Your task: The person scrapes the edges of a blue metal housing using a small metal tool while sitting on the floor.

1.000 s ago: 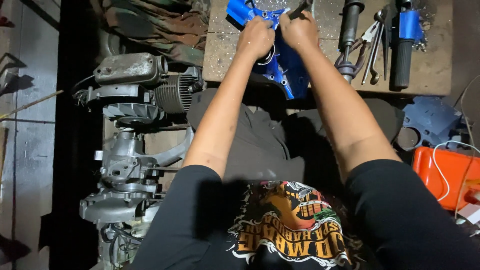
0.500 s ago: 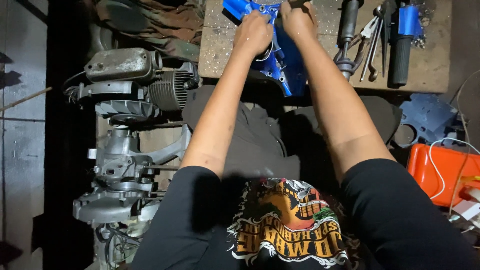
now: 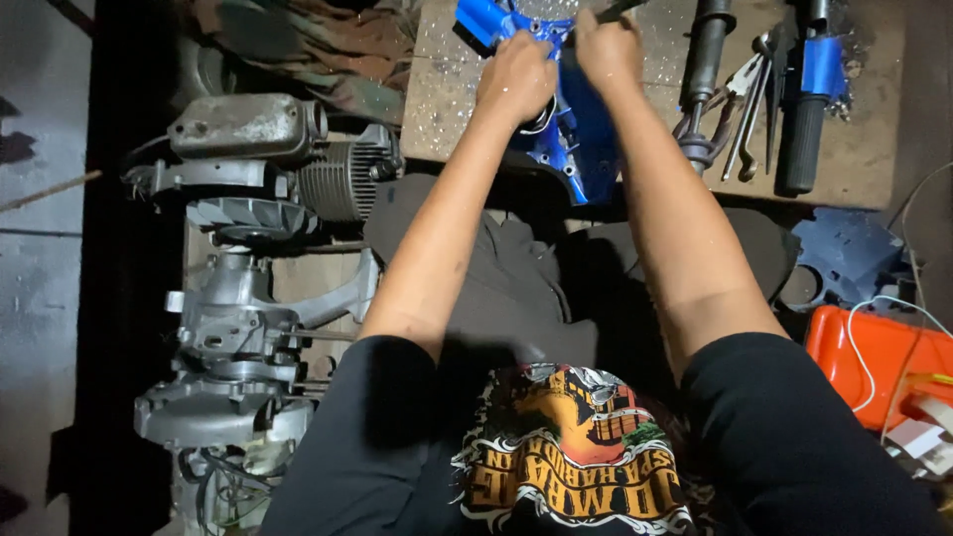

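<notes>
The person wore a black T-shirt (image 3: 794,437) with short sleeves. It had a big orange and yellow picture (image 3: 571,442) on the front. Both arms were bare.

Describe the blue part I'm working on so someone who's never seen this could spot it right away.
Find the wooden board at the top. Near its left end both hands, the left hand and the right hand, rest on the blue metal part. Its glossy blue paint sets it apart from the grey tools beside it.

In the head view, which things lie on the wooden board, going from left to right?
Blue part under left hand and right hand → black grip → pliers → wrenches → blue-banded handle.
</notes>
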